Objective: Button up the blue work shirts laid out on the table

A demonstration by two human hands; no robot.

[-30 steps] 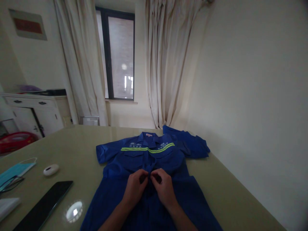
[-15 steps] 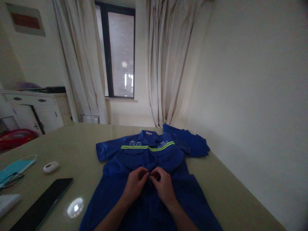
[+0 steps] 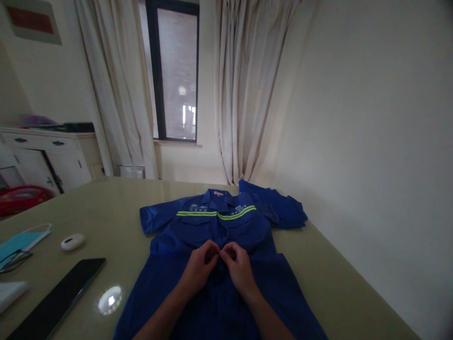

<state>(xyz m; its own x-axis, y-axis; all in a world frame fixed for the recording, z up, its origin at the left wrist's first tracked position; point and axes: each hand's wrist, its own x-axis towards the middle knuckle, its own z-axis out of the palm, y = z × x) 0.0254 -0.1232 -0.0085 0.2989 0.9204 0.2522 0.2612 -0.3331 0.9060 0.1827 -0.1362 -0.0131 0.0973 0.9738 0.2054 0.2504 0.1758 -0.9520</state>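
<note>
A blue short-sleeved work shirt (image 3: 198,230) lies front side up, its collar at the far end and a yellow-green stripe across the chest. At the middle of its front opening, my left hand (image 3: 201,264) pinches the shirt's edge between thumb and fingers. My right hand (image 3: 239,269) pinches the cloth right beside it, and the fingertips of both hands almost touch. Whatever small part sits between the fingertips, such as a button, is hidden. The lower front of the shirt spreads out beneath my forearms.
More folded blue cloth (image 3: 290,210) lies by the shirt's far right, near the wall. On the table's left are a black phone (image 3: 60,295), a white oval object (image 3: 72,242), a blue face mask (image 3: 23,243), dark-framed glasses (image 3: 16,260) and a white box (image 3: 10,293).
Both hands stay at the shirt's front opening, with fingertips a little closer together. The whole view has shifted slightly.
</note>
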